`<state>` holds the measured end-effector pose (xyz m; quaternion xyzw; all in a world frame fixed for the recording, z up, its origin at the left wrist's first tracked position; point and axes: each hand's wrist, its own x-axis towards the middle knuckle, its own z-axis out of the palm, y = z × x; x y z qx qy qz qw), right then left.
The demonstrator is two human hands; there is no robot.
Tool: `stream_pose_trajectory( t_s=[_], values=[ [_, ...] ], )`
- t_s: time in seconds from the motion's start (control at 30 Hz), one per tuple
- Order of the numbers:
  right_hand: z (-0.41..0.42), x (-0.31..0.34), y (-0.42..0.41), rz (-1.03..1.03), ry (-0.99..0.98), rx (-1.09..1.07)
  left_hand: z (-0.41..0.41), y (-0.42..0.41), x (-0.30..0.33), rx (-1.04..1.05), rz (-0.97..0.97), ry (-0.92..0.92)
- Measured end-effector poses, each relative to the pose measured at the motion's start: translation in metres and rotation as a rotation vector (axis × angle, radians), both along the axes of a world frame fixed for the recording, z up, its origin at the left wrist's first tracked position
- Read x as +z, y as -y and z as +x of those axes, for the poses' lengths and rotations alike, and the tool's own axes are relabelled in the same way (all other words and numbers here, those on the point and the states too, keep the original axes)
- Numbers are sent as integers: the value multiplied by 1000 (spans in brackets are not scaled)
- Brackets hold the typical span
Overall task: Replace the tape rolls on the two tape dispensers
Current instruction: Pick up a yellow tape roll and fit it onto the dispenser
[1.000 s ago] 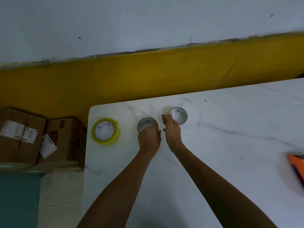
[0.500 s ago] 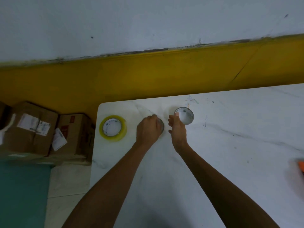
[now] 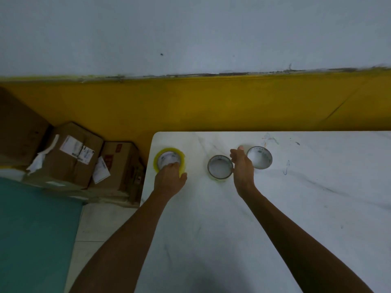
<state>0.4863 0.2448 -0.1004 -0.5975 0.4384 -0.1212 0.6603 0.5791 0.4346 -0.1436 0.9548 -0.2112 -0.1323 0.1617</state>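
tape rolls sit in a row near the far left corner of the white table (image 3: 275, 218), and both hands are among them. left hand (image 3: 169, 181) lies over the near edge of the yellow tape roll (image 3: 167, 152), the one nearest the table's left edge — fingers curl down onto or into its ring, but their tips are hidden behind the knuckles, so whether they actually grip it cannot be told. only the far arc of that roll and part of its pale core show. right hand (image 3: 243, 170) stands edge-on to the right of it, between the middle roll (image 3: 220, 167) and the far-right roll (image 3: 259, 157), fingers loosely together and pointing away; its side seems to touch the middle roll's rim, though the contact is hard to make out, and it holds nothing that can be seen. those two rolls look like thin, nearly bare cores lying flat, with printing inside that is too small to read; a faint yellowish smear shows at the middle one's near edge.

both forearms run off the bottom of the view. the table is cut off at right and bottom, with faint pen marks right of the far-right roll. off the table's left edge, cardboard boxes (image 3: 72, 153) with paper labels sit on the floor against a yellow wall band (image 3: 211, 102); the leftmost box is cropped.
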Motion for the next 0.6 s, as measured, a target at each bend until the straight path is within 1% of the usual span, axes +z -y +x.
stream_pose_trajectory(
  t_s=[0.07, 0.17, 0.33, 0.5, 0.6],
  values=[
    [1, -2, -2, 4, -6, 3, -3, -3, -3, 10, 36, -9],
    [0, -3, -3, 8, -10, -3, -2, 0, -3, 58, 5, -24],
    [-4, -4, -3, 38, -16, -25, -2, 4, -6, 89, 42, -87],
    [-5, -3, 2, 36, -16, -33, -3, 7, -1, 143, 48, -100],
    [-6, 1, 4, 6, -20, -8, -3, 10, 7, 205, -7, -94]
  ],
)
